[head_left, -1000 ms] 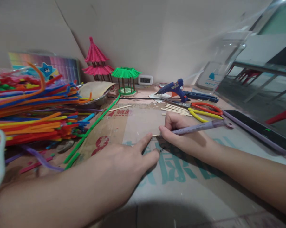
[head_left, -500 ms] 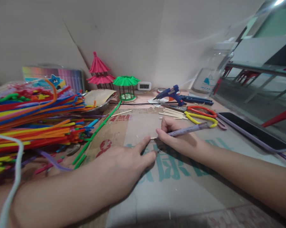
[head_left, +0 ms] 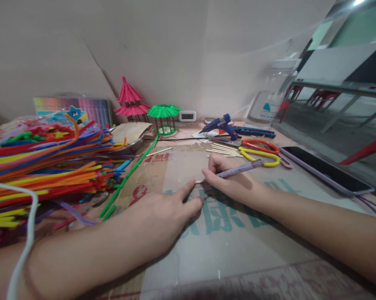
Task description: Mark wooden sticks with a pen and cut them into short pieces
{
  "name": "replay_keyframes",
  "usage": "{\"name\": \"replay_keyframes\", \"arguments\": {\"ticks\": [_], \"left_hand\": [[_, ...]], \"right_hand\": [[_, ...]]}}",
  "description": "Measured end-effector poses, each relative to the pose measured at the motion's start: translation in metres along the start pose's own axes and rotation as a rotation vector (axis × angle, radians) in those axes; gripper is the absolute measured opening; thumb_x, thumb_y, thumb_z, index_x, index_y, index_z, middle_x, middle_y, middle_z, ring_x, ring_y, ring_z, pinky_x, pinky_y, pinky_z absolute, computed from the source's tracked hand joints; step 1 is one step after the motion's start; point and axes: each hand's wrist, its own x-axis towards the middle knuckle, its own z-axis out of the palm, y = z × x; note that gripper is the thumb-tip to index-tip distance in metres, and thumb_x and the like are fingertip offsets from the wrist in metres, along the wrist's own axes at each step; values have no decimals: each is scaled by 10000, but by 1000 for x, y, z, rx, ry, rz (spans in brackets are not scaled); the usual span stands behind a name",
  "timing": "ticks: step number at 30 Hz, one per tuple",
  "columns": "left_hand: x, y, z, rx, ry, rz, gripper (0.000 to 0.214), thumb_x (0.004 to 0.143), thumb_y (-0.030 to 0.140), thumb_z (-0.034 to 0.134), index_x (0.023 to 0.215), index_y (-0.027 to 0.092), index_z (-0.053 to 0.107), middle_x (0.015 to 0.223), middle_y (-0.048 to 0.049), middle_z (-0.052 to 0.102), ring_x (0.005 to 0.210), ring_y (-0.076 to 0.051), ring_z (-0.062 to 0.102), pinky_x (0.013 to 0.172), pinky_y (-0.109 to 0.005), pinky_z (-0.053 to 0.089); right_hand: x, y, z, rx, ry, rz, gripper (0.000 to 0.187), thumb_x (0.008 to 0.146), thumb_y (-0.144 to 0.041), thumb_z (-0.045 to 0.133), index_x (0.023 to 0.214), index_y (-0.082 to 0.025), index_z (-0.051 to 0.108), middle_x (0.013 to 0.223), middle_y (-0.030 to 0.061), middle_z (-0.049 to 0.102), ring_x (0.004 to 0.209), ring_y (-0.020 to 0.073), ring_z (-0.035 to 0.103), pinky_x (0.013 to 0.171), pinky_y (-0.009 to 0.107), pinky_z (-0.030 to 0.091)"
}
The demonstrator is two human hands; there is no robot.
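Observation:
My right hand (head_left: 223,171) is closed around a pale purple pen (head_left: 242,168) that leans back to the right, its tip hidden behind the fingers. A short thin wooden stick (head_left: 199,181) lies between my two hands on the cardboard. At its left end rests the index fingertip of my left hand (head_left: 172,210), whose index finger and thumb are stretched apart. Behind my right hand lie several more wooden sticks (head_left: 224,149) and scissors with red and yellow handles (head_left: 274,161).
Bundles of pipe cleaners (head_left: 50,166) fill the left side, near a white cable (head_left: 31,221). At the back stand a pink pagoda (head_left: 130,98), a green-roofed pavilion (head_left: 164,111), a small clock (head_left: 187,116) and a glue gun (head_left: 221,125). A phone (head_left: 325,168) lies right, before a clear bottle (head_left: 269,96).
The view has shifted slightly, so things sit a little differently in frame. My hands keep nearly the same pose around the stick, with the pen still held.

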Motion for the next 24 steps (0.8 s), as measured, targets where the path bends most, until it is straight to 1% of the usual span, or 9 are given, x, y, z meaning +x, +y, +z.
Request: {"name": "replay_keyframes", "arguments": {"ticks": [3, 6, 9, 12, 15, 17, 21, 24], "left_hand": [[1, 0, 0, 12, 5, 9, 555, 808, 46, 422, 1302, 275, 525, 1493, -115, 490, 504, -144, 622, 455, -323, 520], [1, -1, 0, 15, 6, 9, 560, 816, 42, 413, 1314, 277, 518, 1484, -116, 499, 555, -169, 657, 463, -329, 527], [1, -1, 0, -8, 0, 10, 567, 816, 39, 403, 1319, 277, 516, 1476, -116, 504, 559, -177, 662, 448, -329, 516], [1, 0, -1, -26, 0, 3, 615, 812, 30, 398, 1367, 283, 480, 1471, -121, 505, 536, -163, 649, 440, -313, 496], [0, 0, -1, -53, 12, -8, 632, 841, 40, 399, 1423, 285, 425, 1451, -126, 519, 567, -158, 656, 477, -301, 498], [0, 0, 0, -72, 18, -10, 622, 854, 47, 401, 1428, 286, 420, 1449, -126, 519, 586, -153, 657, 494, -289, 495], [1, 0, 3, -51, -5, -9, 637, 838, 50, 420, 1428, 291, 412, 1467, -131, 501, 549, -139, 636, 465, -277, 470], [2, -1, 2, -32, -18, -6, 624, 828, 53, 433, 1406, 286, 430, 1440, -124, 526, 559, -153, 645, 443, -278, 456]], "right_hand": [[0, 1, 0, 8, 8, -8, 216, 835, -289, 521, 682, -241, 376, 564, -75, 402, 494, 105, 354, 463, 239, 271], [0, 2, 0, 14, 16, -12, 219, 842, -294, 523, 684, -239, 381, 571, -73, 403, 503, 106, 359, 472, 239, 269], [0, 2, 0, 35, 29, -17, 227, 843, -301, 525, 682, -241, 376, 574, -72, 402, 509, 109, 362, 479, 241, 274], [-1, 0, 0, 40, 38, -19, 234, 837, -295, 532, 674, -242, 373, 566, -73, 395, 502, 107, 355, 475, 241, 275], [-1, -1, -1, 26, 29, -7, 238, 836, -283, 537, 669, -240, 373, 559, -75, 393, 493, 100, 353, 469, 233, 273], [-1, -1, -1, 16, 20, -7, 231, 837, -279, 533, 674, -239, 375, 561, -74, 395, 491, 99, 353, 468, 231, 272], [0, -1, -1, -9, 13, -31, 221, 839, -280, 524, 679, -239, 377, 570, -71, 403, 495, 102, 353, 469, 236, 276], [0, -2, -2, -38, 17, -41, 228, 837, -283, 524, 671, -240, 375, 565, -69, 408, 496, 105, 356, 473, 242, 278]]}}
